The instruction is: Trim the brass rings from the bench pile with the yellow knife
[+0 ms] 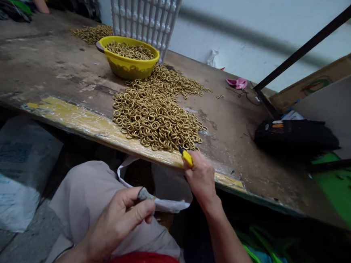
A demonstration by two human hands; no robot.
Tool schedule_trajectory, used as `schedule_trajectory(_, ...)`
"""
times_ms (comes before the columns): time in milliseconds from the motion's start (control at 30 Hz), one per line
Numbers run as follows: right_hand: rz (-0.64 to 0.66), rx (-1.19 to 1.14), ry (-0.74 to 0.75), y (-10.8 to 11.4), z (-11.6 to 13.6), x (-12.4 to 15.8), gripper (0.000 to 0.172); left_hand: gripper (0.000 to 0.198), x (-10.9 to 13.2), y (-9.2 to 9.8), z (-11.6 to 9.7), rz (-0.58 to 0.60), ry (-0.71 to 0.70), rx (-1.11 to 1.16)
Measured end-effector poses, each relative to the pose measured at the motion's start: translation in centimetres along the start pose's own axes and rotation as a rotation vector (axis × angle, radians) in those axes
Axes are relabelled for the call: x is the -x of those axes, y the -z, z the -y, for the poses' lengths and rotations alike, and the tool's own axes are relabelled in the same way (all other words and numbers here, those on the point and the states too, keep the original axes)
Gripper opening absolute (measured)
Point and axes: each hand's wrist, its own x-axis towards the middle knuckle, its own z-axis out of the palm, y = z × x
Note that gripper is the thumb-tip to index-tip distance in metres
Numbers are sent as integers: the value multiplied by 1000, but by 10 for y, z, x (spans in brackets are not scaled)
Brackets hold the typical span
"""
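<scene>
A heap of gold-coloured rings (157,114) lies along the front of the worktable. At the heap's near edge, my right hand (200,176) is closed around a yellow utility knife (188,159), whose dark tip points at the rings. My left hand (126,212) is held over my lap, thumb and index finger pinched together. A grey cover (144,194) wraps that index fingertip. A tiny gold-coloured bit shows at the pinch, too small to make out. Below the table edge, between the hands, hangs an open white bag (171,188), its inside mostly dark.
A yellow basin (132,67) full of rings stands behind the heap, before a ribbed grey panel (144,11). Another ring pile (93,33) lies farther left. At right are a black bag (295,135) and a pink cloth (237,83). A printed white sack (12,171) lies lower left.
</scene>
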Motion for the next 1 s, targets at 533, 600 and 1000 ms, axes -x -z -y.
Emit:
schedule_trajectory(533, -68, -73, 2, 0, -27, -36, 14, 33, -25, 4, 28, 73, 306, 565)
schedule_trajectory(600, -101, -318, -52, 6, -20, -29, 18, 30, -29, 2, 25, 26, 268, 550)
schedule_trajectory(1000, 395, -1143, -127, 20, 55, 22, 25, 28, -25, 1, -5, -14, 9, 495)
